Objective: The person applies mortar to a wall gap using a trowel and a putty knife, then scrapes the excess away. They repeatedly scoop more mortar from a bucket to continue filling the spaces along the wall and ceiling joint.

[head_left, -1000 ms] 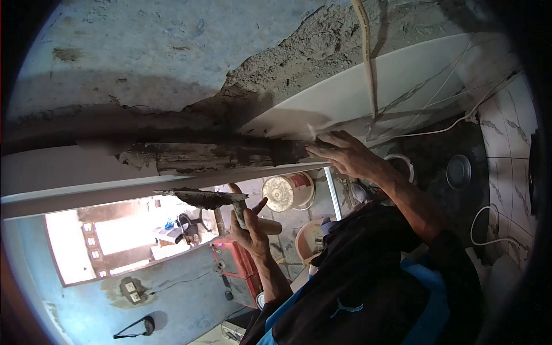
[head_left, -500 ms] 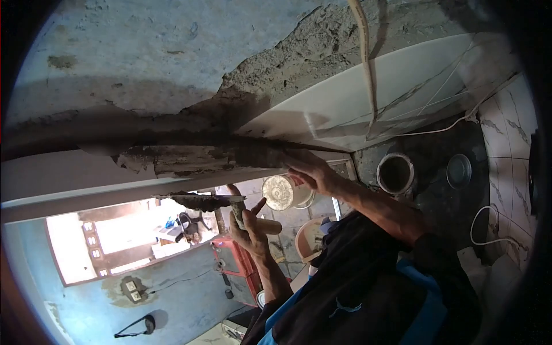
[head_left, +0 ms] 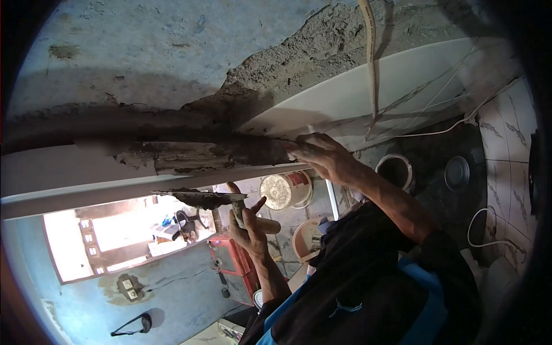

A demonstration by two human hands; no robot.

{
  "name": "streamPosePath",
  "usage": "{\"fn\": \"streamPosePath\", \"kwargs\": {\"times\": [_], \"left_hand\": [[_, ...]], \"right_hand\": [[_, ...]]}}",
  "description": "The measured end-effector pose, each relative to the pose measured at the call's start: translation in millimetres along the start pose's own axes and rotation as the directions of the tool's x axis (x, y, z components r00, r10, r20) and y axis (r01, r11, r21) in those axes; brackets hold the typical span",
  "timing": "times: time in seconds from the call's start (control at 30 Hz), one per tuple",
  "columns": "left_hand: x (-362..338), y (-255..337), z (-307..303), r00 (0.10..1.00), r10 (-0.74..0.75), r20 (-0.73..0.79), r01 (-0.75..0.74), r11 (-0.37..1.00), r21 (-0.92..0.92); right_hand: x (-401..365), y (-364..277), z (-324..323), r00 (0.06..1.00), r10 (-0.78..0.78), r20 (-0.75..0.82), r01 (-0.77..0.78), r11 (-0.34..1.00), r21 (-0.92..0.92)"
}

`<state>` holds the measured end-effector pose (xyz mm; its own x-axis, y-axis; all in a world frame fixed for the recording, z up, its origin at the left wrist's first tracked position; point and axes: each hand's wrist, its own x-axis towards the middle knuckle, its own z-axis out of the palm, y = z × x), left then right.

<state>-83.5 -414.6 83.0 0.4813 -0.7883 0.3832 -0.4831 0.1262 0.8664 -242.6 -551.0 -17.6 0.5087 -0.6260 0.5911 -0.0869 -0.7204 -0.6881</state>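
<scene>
My left hand (head_left: pixel 248 227) is wrapped around a trowel (head_left: pixel 269 226) near its pale handle. Dark wet mortar (head_left: pixel 201 199) sits on the trowel's blade, level with the long pale frame edge. My right hand (head_left: pixel 328 158) reaches to the frame beside the wall, with its fingers extended and their tips against a dark, damp mortar strip (head_left: pixel 256 152). Nothing shows in that hand, though the fingertips are partly hard to make out. Rough patched material (head_left: pixel 184 158) covers the strip further left.
Broken plaster (head_left: pixel 310 52) and a hanging beige pipe (head_left: pixel 371 63) are on the wall above. Below are a mortar-stained bucket (head_left: pixel 278 192), a pinkish basin (head_left: pixel 303 241), a round container (head_left: pixel 395 170) and a metal lid-like disc (head_left: pixel 457 173). A red-framed cabinet (head_left: pixel 244 264) stands beyond.
My right hand has shifted slightly right and up along the frame, its fingers now clearer. My left hand with the loaded trowel stays almost in place. The view has tilted slightly.
</scene>
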Motion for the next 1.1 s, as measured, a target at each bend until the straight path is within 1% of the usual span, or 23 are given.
{"fn": "streamPosePath", "kwargs": {"times": [0.03, 0.07, 0.1, 0.17, 0.2, 0.23, 0.3, 0.33, 0.43, 0.47, 0.5, 0.63, 0.67, 0.7, 0.73, 0.77, 0.83, 0.9, 0.97, 1.0, 1.03, 1.07, 1.1], "left_hand": [[-1.2, 1.2, 1.3, 1.0, -0.005, -0.003, 0.005, 1.0, 0.002], [-1.8, 3.4, 3.7, 1.0, -0.009, -0.019, 0.009, 1.0, 0.005], [-1.5, 4.7, 4.8, 0.999, -0.011, -0.033, 0.011, 1.0, 0.007], [-1.9, 2.2, 0.4, 0.999, -0.026, -0.028, 0.027, 1.0, 0.016], [-2.2, 0.2, -1.8, 0.999, -0.042, -0.03, 0.043, 0.999, 0.017], [-2.4, -2.5, -3.7, 0.999, -0.041, -0.019, 0.041, 0.999, 0.016], [-2.5, -4.3, -5.6, 0.998, -0.066, -0.005, 0.066, 0.998, -0.021], [-2.9, -3.0, -1.9, 0.998, -0.055, -0.043, 0.055, 0.998, -0.012], [-1.6, -4.0, -1.4, 0.999, -0.01, -0.036, 0.01, 1.0, 0.009], [0.1, -4.2, -1.1, 1.0, 0.013, -0.009, -0.013, 0.998, 0.064], [1.2, -5.1, -2.2, 1.0, 0.011, 0.003, -0.011, 0.998, 0.063], [3.4, -9.4, -2.6, 0.999, 0.049, 0.002, -0.049, 0.998, 0.03], [2.6, -9.1, -3.8, 0.999, 0.054, 0.0, -0.054, 0.998, 0.027], [2.1, -9.3, -3.6, 0.998, 0.061, -0.005, -0.061, 0.998, 0.02], [2.0, -8.5, -4.0, 0.999, 0.054, 0.006, -0.054, 0.998, 0.024], [1.7, -9.4, -5.2, 0.999, 0.047, 0.006, -0.047, 0.999, 0.023], [1.1, -11.7, -6.0, 0.999, 0.053, 0.001, -0.053, 0.998, 0.039], [0.9, -7.7, -2.9, 0.999, 0.035, 0.001, -0.035, 0.999, 0.028], [-0.2, -8.7, -5.2, 1.0, -0.011, -0.001, 0.011, 0.999, 0.046], [-0.2, -8.4, -5.7, 1.0, -0.014, -0.001, 0.014, 0.999, 0.044], [-0.7, -7.2, -6.3, 0.999, -0.034, 0.006, 0.033, 0.997, 0.07], [-1.5, -6.6, -6.8, 0.999, -0.053, 0.01, 0.052, 0.994, 0.097], [-1.4, -7.4, -5.1, 0.998, -0.056, 0.007, 0.055, 0.994, 0.096]], "right_hand": [[-9.8, 10.3, 3.3, 0.999, 0.029, 0.046, -0.028, 0.999, -0.03], [-14.8, 16.6, 4.5, 0.999, -0.009, 0.044, 0.012, 0.997, -0.075], [-19.4, 20.5, 4.9, 0.999, -0.006, 0.04, 0.009, 0.997, -0.071], [-26.2, 22.9, 4.5, 0.991, 0.111, 0.074, -0.108, 0.993, -0.036], [-31.4, 29.9, 10.4, 0.996, 0.09, 0.027, -0.091, 0.996, 0.006], [-36.3, 35.3, 12.7, 0.995, 0.097, 0.019, -0.097, 0.995, 0.003], [-47.8, 44.8, 16.5, 0.981, 0.164, 0.106, -0.17, 0.984, 0.055], [-56.5, 54.1, 22.3, 0.98, 0.17, 0.099, -0.176, 0.983, 0.054], [-82.7, 85.0, 39.7, 0.984, 0.169, 0.062, -0.171, 0.985, 0.028], [-87.2, 91.4, 38.9, 0.971, 0.198, 0.134, -0.2, 0.98, 0.004], [-94.1, 95.1, 38.3, 0.952, 0.227, 0.205, -0.228, 0.973, -0.022], [-119.0, 79.4, 29.3, 0.931, 0.316, 0.183, -0.318, 0.948, -0.023], [-117.5, 61.4, 27.1, 0.898, 0.411, 0.156, -0.437, 0.874, 0.212], [-113.3, 42.9, 21.7, 0.851, 0.502, 0.151, -0.514, 0.742, 0.431], [-101.0, 15.7, 7.5, 0.696, 0.631, 0.343, -0.685, 0.438, 0.583], [-100.6, 5.6, 13.9, 0.71, 0.617, 0.34, -0.652, 0.393, 0.648], [-80.2, -25.0, 16.1, 0.583, 0.752, 0.308, -0.718, 0.298, 0.629], [-78.7, -27.4, 44.0, 0.645, 0.757, 0.103, -0.608, 0.427, 0.669], [-83.7, -26.0, 79.4, 0.613, 0.789, -0.047, -0.559, 0.475, 0.679], [-82.3, -29.2, 88.1, 0.637, 0.763, -0.104, -0.537, 0.538, 0.65], [-80.2, -32.7, 95.9, 0.661, 0.734, -0.158, -0.515, 0.596, 0.616], [-78.5, -35.0, 103.6, 0.651, 0.75, -0.122, -0.558, 0.58, 0.593], [-75.2, -36.1, 110.4, 0.652, 0.749, -0.119, -0.56, 0.581, 0.591]]}}
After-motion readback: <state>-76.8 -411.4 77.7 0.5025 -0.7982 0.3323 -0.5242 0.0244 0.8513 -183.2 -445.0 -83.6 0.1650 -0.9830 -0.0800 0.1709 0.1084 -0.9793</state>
